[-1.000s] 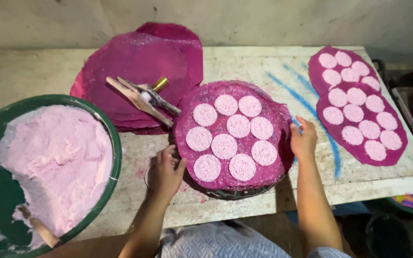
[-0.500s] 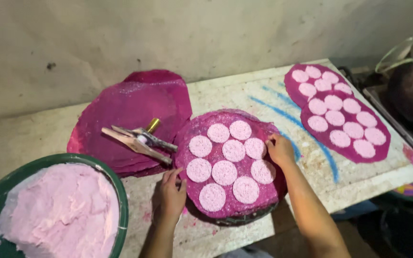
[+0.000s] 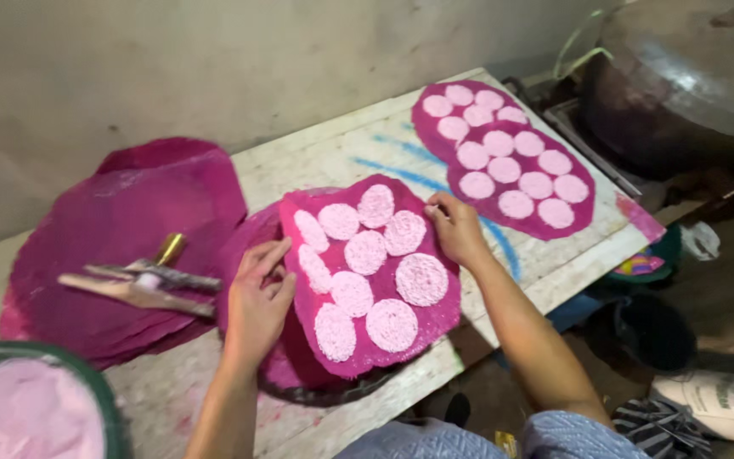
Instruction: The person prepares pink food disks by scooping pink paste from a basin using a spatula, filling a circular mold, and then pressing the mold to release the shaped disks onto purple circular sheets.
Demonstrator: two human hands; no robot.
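1. Left hand [image 3: 256, 302]: fingers curled over the left edge of the magenta sheet [image 3: 367, 280], pinching it. Grip at the rim keeps the fingers off the pink discs [image 3: 365, 252] on top.
2. Right hand [image 3: 456, 229]: fingertips clamp the sheet's upper-right edge, opposite the left hand. Judged: a two-sided hold so the limp sheet stays flat enough that the discs do not slide.
3. Sheet position: lifted and tilted over a dark round base [image 3: 324, 393], which shows under its lower edge; another magenta layer lies beneath the sheet's left side.
4. Sheet orientation: roughly oval, long axis running from the near edge of the table [image 3: 333, 157] up toward the wall; left side raised a little, so the disc-bearing face tips toward the camera.
5. Right of the sheet: two more sheets with discs [image 3: 503, 157] lie flat on the table, overlapping.
6. Left of the sheet: a stack of bare magenta sheets [image 3: 121, 229] with metal tools [image 3: 142, 285] resting on it.
7. Further left, near corner: a green basin [image 3: 108, 408] of pink batter [image 3: 19, 425].
8. Beyond the table's right end: a large dark pot [image 3: 681, 93].
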